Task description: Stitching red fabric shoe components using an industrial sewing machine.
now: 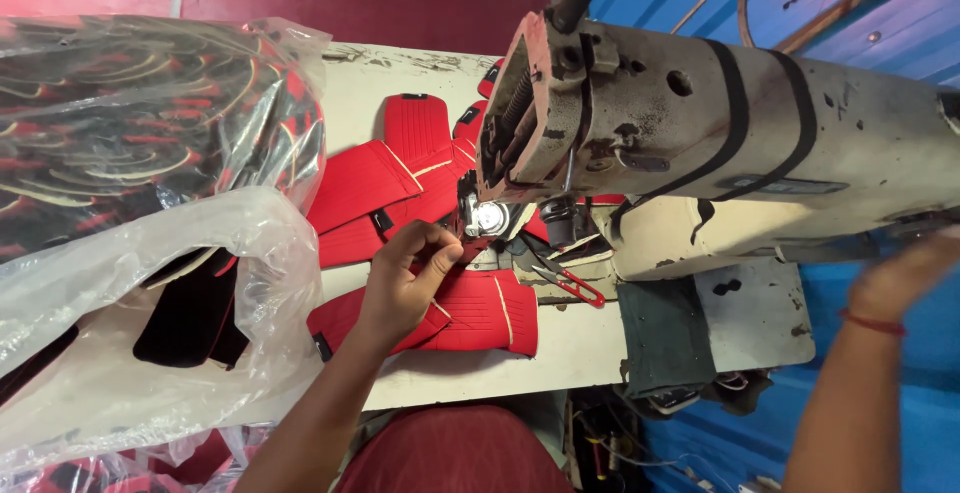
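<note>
My left hand (405, 278) pinches the edge of a red padded fabric piece (480, 313) right beside the needle area (478, 218) of a worn beige sewing machine (700, 133). More red quilted panels (400, 168) with cream piping fan out behind it on the table. My right hand (905, 273) is blurred at the far right, near the machine's wheel end, with a red thread band on the wrist; what it touches is not visible.
Small red-handled thread snips (565, 278) lie on the machine bed. A large clear plastic bag (150, 153) of red and black pieces fills the left side. The cream table (560, 353) ends near my lap; blue wall at right.
</note>
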